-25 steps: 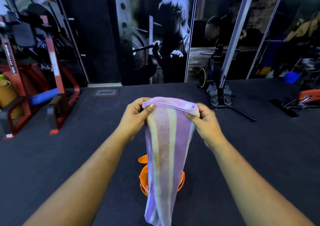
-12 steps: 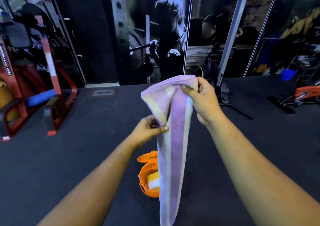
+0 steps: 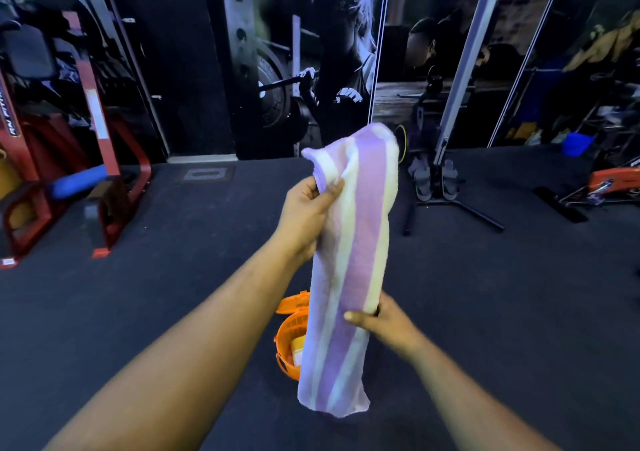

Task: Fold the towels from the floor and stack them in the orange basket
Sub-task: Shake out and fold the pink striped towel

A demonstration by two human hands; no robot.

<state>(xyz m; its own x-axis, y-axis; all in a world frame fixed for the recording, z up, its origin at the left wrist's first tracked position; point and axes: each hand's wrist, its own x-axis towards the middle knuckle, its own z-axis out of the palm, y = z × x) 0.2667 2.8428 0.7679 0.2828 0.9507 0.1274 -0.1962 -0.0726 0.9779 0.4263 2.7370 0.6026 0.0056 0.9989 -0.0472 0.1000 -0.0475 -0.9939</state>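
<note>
- Room: a gym, with a red machine frame (image 3: 100, 160) at the left, a wall poster (image 3: 332, 59) of a lifter behind, and a black stand (image 3: 440, 187) at the right.
- Floor (image 3: 519, 295): dark rubber matting; no other towels show on it in this view.
- Towel (image 3: 349, 270): purple and pale-yellow stripes, folded into a long narrow strip and held upright in the air above the floor, its lower end hanging free in front of the basket.
- Basket (image 3: 291, 333): orange, standing on the floor, partly hidden behind the towel; a pale folded item lies inside.
- Left hand (image 3: 306, 215): clamped on the towel near the top edge, thumb pressed against the cloth.
- Right hand (image 3: 388, 319): clamped on the towel lower down, thumb across the front.
- Step in hand, as judged: folding the strip in half lengthwise is complete; the crosswise fold is in progress.
- Next move, as judged: bring the lower section up to meet the top, keep edges aligned, then lower the bundle into the basket.
</note>
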